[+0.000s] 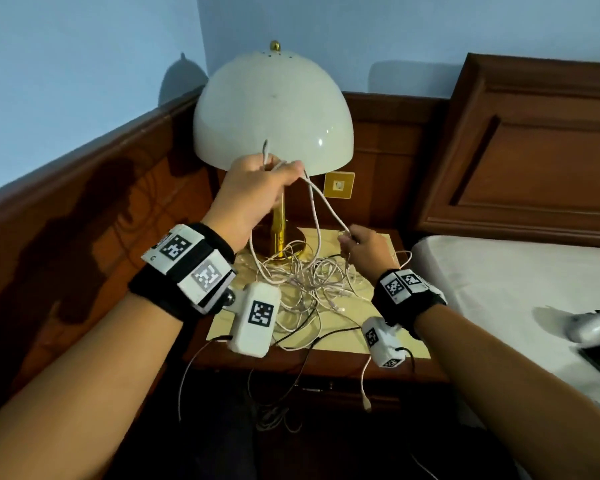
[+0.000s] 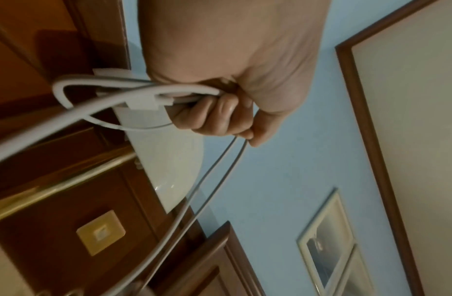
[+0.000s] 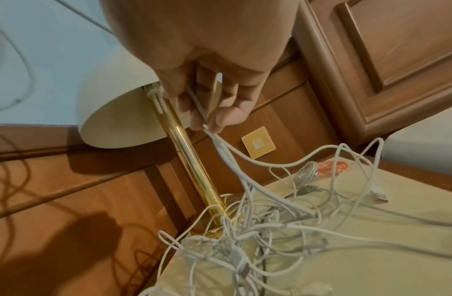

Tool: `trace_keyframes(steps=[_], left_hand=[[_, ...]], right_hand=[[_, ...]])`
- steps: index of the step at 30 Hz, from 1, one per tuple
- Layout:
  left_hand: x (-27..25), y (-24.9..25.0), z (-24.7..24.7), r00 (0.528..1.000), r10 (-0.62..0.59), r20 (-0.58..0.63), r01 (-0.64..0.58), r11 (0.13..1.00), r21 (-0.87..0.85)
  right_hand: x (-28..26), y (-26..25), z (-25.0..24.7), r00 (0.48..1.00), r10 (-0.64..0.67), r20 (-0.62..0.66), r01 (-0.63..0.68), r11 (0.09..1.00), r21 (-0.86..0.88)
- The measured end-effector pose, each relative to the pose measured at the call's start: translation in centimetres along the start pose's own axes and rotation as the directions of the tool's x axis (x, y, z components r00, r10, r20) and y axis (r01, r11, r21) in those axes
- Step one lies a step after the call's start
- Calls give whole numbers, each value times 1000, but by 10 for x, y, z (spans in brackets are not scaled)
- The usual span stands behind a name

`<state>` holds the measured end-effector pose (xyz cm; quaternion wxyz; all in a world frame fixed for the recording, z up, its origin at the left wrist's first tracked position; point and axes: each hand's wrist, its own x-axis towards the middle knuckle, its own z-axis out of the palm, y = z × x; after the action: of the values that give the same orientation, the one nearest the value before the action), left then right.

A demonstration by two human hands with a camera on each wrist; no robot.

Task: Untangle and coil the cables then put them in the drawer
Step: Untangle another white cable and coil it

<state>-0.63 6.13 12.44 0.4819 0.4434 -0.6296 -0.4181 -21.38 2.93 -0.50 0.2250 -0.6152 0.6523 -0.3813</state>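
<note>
**Both hands lifting one white cable from the tangle**

The left hand (image 1: pixel 257 192), raised toward 12 o'clock before the lamp (image 1: pixel 274 112), is clenched around loops of a white cable (image 1: pixel 321 199), its plug end sticking up. At 3 o'clock of it and lower, the right hand (image 1: pixel 364 247) pinches the same cable. The tangle of cables (image 1: pixel 312 282) lies on the nightstand (image 1: pixel 413 348), beside the lamp's base.
</note>
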Motion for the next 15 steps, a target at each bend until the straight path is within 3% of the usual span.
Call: trace_keyframes(steps=[6, 11, 15], left_hand=[[30, 51, -36, 986, 51, -157, -73, 987, -141], [44, 72, -61, 971, -4, -238, -77, 942, -327], [43, 80, -83, 953, -41, -299, -98, 895, -436]], right_hand=[[34, -21, 10, 998, 0, 65, 3, 999, -45], [37, -23, 23, 993, -3, 122, 20, 990, -138], [39, -8, 25, 979, 85, 183, -45, 976, -214]])
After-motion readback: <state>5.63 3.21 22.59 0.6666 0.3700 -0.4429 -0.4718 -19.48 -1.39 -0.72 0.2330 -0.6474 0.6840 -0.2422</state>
